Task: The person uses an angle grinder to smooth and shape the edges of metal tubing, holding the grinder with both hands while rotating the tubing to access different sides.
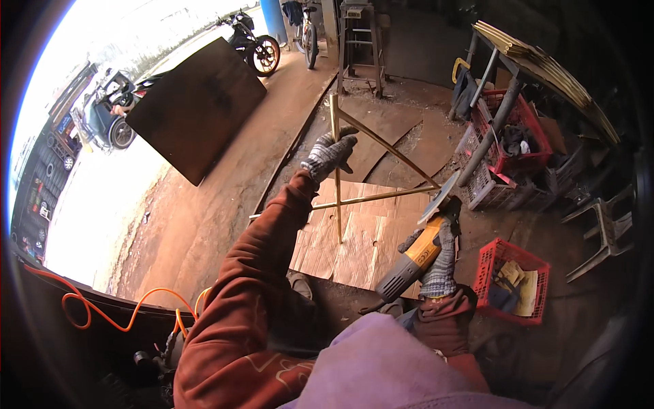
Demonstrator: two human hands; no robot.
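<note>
My left hand [328,155], in a grey knit glove, is closed around the upright bar of a brass-coloured metal frame [388,146]. Its thin bars form a triangle, with ends running past the joints. On the right, my gloved right hand [444,262] grips the yellow and dark-grey body of an angle grinder [424,248]. The grinder's pale disc [440,198] is beside the frame's right corner; whether they touch I cannot tell. Beneath the frame, a flat cardboard sheet [320,255] lies on the ground.
Red crates [482,292] with scraps stand to the right, near a plastic stool [599,232]. A rack [504,126] carries brass-coloured strips. A dark panel [197,109] and motorcycle [262,53] are at the far left. An orange hose [136,305] coils at the lower left.
</note>
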